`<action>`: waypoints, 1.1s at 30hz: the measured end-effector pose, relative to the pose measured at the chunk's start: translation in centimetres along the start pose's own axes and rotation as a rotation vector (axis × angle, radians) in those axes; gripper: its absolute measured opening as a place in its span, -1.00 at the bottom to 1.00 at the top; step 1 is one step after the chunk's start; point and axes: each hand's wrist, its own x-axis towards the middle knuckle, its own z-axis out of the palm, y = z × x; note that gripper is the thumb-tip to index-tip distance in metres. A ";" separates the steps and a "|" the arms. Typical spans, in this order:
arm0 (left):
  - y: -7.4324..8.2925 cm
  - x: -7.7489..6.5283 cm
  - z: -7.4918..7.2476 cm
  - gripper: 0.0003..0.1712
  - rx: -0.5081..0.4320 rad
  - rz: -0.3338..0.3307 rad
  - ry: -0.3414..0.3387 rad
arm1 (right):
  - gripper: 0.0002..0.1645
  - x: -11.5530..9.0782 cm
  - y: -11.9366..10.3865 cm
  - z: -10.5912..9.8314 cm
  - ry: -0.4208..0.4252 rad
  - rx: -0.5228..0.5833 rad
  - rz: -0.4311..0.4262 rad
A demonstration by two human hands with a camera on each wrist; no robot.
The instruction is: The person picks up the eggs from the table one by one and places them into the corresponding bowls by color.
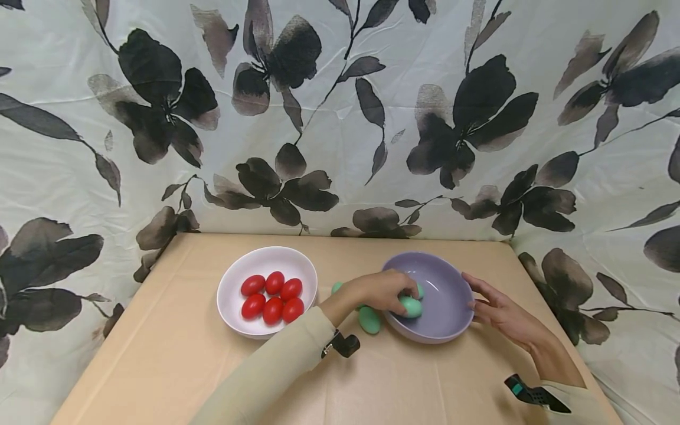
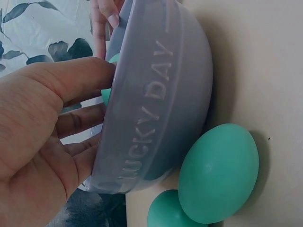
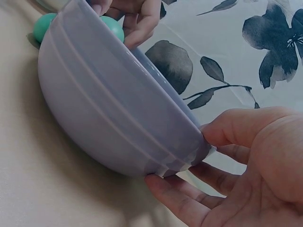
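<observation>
My left hand (image 1: 390,290) reaches over the near-left rim of a purple bowl (image 1: 446,307), its fingers curled round a green egg (image 1: 410,307) inside. Behind it, a second green egg (image 1: 420,291) shows partly past the fingers. At the bowl's right side my right hand (image 1: 507,316) holds the wall; the right wrist view has the thumb at the rim and the other fingertips (image 3: 158,182) lower on the outside. Beside the bowl, under the left forearm, green eggs (image 2: 218,173) lie on the table, some partly hidden by the arm.
On the left a white bowl (image 1: 228,283) holds several red eggs (image 1: 273,311). Both bowls stand on a tan-covered table (image 1: 404,383). A floral cloth (image 1: 372,118) hangs behind it and down both sides. Raised letters (image 2: 147,113) mark the purple bowl's outer wall.
</observation>
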 end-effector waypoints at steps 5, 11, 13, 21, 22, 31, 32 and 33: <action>0.0 0.1 0.2 -0.60 0.023 -0.017 -0.012 | -0.16 0.0 -0.1 0.2 0.006 -0.004 0.004; 0.1 0.0 0.1 -0.63 0.038 -0.008 -0.022 | -0.16 0.0 0.0 0.3 0.010 -0.012 0.004; 0.2 0.0 0.2 -0.64 0.044 0.004 -0.026 | -0.16 -0.1 0.1 0.2 0.008 -0.014 0.000; 0.0 -0.1 0.5 -0.71 0.055 0.032 -0.062 | -0.15 -0.1 0.1 0.5 0.015 -0.002 0.018; 0.0 -0.1 0.5 -0.73 0.054 0.032 -0.072 | -0.15 -0.1 0.1 0.5 0.016 -0.004 0.017; 0.4 -0.7 0.1 -0.73 0.007 0.029 -0.113 | -0.15 -0.5 -0.2 1.1 0.029 -0.014 0.020; 0.3 -0.9 0.1 -0.71 -0.014 0.034 -0.107 | -0.15 -0.6 -0.2 1.1 0.033 -0.014 0.025; 0.3 -1.1 0.0 -0.69 -0.038 0.037 -0.101 | -0.15 -0.7 -0.3 1.2 0.035 -0.016 0.025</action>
